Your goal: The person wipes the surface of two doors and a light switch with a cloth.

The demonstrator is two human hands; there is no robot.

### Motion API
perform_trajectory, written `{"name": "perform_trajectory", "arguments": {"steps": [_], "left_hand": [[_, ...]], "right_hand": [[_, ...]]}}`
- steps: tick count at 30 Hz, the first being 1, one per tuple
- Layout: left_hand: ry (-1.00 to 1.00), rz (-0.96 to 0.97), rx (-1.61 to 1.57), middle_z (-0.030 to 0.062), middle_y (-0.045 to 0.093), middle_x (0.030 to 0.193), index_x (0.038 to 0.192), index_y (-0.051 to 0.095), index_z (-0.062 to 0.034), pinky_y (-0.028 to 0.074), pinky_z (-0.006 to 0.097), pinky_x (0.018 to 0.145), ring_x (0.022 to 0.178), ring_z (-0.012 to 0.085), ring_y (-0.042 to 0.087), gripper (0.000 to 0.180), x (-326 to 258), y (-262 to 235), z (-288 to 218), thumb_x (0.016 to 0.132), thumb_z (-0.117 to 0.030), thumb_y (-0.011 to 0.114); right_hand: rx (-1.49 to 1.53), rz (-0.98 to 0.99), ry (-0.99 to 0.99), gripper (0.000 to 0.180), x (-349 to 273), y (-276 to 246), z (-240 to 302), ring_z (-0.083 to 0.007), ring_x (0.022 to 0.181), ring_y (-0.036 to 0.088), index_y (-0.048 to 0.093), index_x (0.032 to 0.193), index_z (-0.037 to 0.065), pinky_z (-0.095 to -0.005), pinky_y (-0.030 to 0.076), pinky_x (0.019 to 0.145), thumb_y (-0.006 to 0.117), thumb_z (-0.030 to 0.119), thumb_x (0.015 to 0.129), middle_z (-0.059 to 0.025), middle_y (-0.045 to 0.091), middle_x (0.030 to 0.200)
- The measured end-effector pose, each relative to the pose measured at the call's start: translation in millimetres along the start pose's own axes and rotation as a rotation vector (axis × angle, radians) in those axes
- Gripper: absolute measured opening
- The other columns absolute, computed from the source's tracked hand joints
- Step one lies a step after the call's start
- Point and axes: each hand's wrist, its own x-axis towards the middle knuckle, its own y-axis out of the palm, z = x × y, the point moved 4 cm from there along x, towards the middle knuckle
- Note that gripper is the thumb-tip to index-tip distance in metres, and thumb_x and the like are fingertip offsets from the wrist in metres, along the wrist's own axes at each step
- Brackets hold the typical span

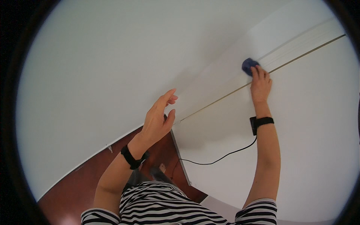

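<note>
The left hand (159, 120) is open in the air, fingers loosely spread, forearm raised. The right arm stretches far forward, and the right hand (260, 84) lies flat with fingers together.

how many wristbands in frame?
2. One black wristband sits on the left wrist, below the open left hand near the wall. The other wristband is on the right wrist, below the right hand pressing a blue cloth to the white door frame.
</note>
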Motion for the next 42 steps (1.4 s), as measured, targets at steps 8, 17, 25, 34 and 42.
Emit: {"name": "perform_trajectory", "arguments": {"steps": [8, 17, 25, 34, 42], "left_hand": [[-0.121, 0.14, -0.046, 0.0121, 0.057, 0.117, 0.138, 0.036, -0.0044, 0.044, 0.034, 0.095, 0.104, 0.0221, 0.057, 0.059, 31.8, -9.8, -48.2, 0.083, 0.009, 0.052], [-0.229, 0.213, 0.013, 0.0125, 0.055, 0.12, 0.139, 0.035, -0.0048, 0.044, 0.034, 0.096, 0.108, 0.0222, 0.056, 0.059, 95.8, -15.5, -110.3, 0.084, 0.009, 0.052], [-0.341, 0.183, 0.117, 0.0127, 0.055, 0.12, 0.139, 0.035, -0.0053, 0.045, 0.032, 0.094, 0.109, 0.0218, 0.055, 0.059, 131.3, 7.5, -166.4, 0.085, 0.009, 0.051], [-0.55, -0.003, 0.173, 0.0124, 0.055, 0.119, 0.139, 0.035, -0.0049, 0.046, 0.031, 0.092, 0.109, 0.0204, 0.055, 0.058, 34.0, 127.2, -72.3, 0.085, 0.009, 0.051], [-0.513, -0.174, 0.28, 0.0135, 0.058, 0.112, 0.136, 0.039, -0.0051, 0.05, 0.034, 0.085, 0.097, 0.0244, 0.059, 0.062, 14.8, 127.3, -45.0, 0.078, 0.011, 0.055]], "right_hand": [[0.174, 0.164, -0.135, 0.035, -13.3, -7.1, 52.8, -0.0246, 0.109, 0.049, 0.056, 0.116, 0.017, -0.0427, 0.04, 0.085, 0.06, 0.012, 0.081, 0.0, 0.051, 0.125], [0.223, 0.422, -0.216, 0.028, -0.8, 14.3, 68.3, -0.0219, 0.107, 0.045, 0.057, 0.112, 0.016, -0.0395, 0.038, 0.085, 0.055, 0.019, 0.084, -0.0004, 0.05, 0.118], [0.284, 0.746, -0.245, 0.022, -35.5, 33.6, 76.2, -0.0229, 0.107, 0.047, 0.062, 0.106, 0.013, -0.0418, 0.036, 0.088, 0.051, 0.018, 0.087, -0.0031, 0.054, 0.112], [0.293, 1.071, -0.592, 0.022, -260.7, 127.7, 130.9, -0.0251, 0.108, 0.05, 0.068, 0.1, 0.015, -0.0432, 0.037, 0.088, 0.051, 0.019, 0.088, -0.0031, 0.062, 0.106], [0.553, 1.184, -0.652, 0.021, -271.2, 135.0, 151.9, -0.0269, 0.109, 0.051, 0.067, 0.101, 0.014, -0.0438, 0.041, 0.085, 0.054, 0.02, 0.086, -0.0058, 0.062, 0.111]]}}
